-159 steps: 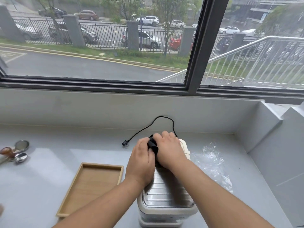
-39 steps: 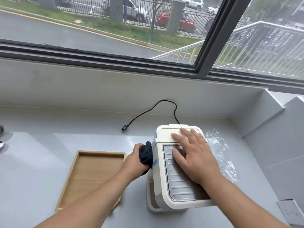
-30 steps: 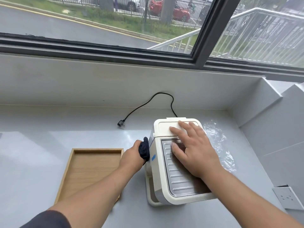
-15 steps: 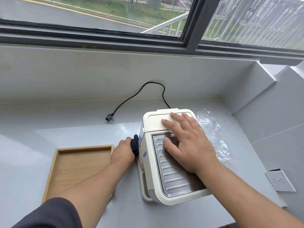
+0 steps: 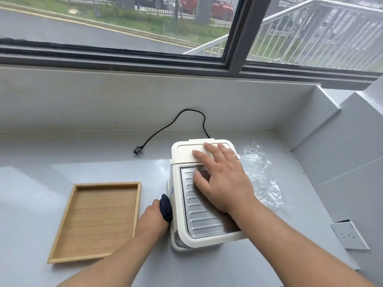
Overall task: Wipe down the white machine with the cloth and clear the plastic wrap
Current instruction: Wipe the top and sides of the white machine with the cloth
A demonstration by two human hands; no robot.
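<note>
One cloth [image 5: 165,208], in left grip [image 5: 152,219], touching side of white machine [image 5: 184,152]

Bright, even daylight from the window [image 5: 235,34]; pale glare patch on the grey counter [image 5: 41,172] below it, shadows soft. Wide-angle distortion bows the window's edges; street [image 5: 51,32] beyond it smeared.

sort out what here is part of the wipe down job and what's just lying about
In the job: white machine, with the right hand flat on top; dark cloth, gripped by the left hand against its left side; plastic wrap, right of the machine.
Lying about: wooden tray; black cord, plug loose on the counter; wall socket.
</note>
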